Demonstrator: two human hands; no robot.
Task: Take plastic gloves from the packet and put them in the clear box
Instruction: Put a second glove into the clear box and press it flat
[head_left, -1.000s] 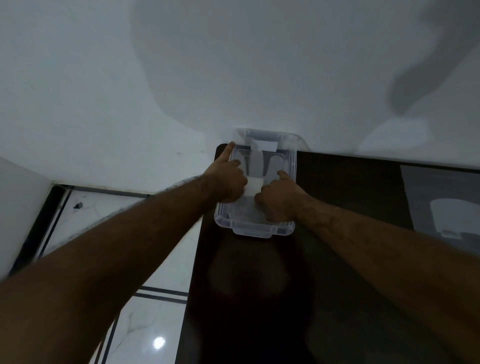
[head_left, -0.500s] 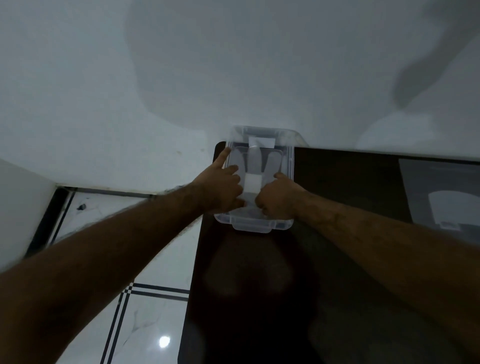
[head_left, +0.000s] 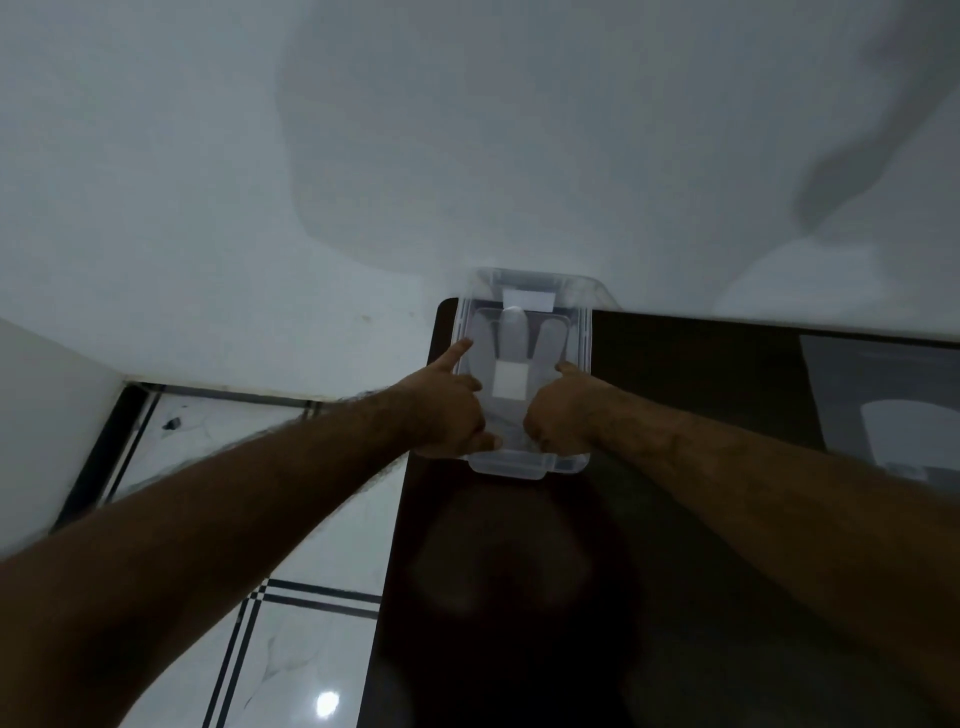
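The clear box (head_left: 524, 466) stands at the far left corner of the dark table (head_left: 691, 395), against the white wall. Inside it lie pale plastic gloves (head_left: 511, 338), their finger shapes pointing away from me, with a white patch in the middle. My left hand (head_left: 447, 410) is curled on the box's near left side, index finger stretched along the left rim. My right hand (head_left: 566, 410) is curled on the near right part, index finger pointing forward along the right wall. The glove packet (head_left: 883, 400), clear with a white panel, lies flat at the table's right edge.
The white wall (head_left: 467, 130) rises right behind the box. To the left, the table's edge drops to a glossy white tiled floor (head_left: 291, 649) with black lines. A dark skirting strip (head_left: 104, 447) runs along the floor's left side.
Both hands have drawn apart from the white patch over the gloves to the box's sides. The view has shifted slightly, so the box sits a little higher in frame.
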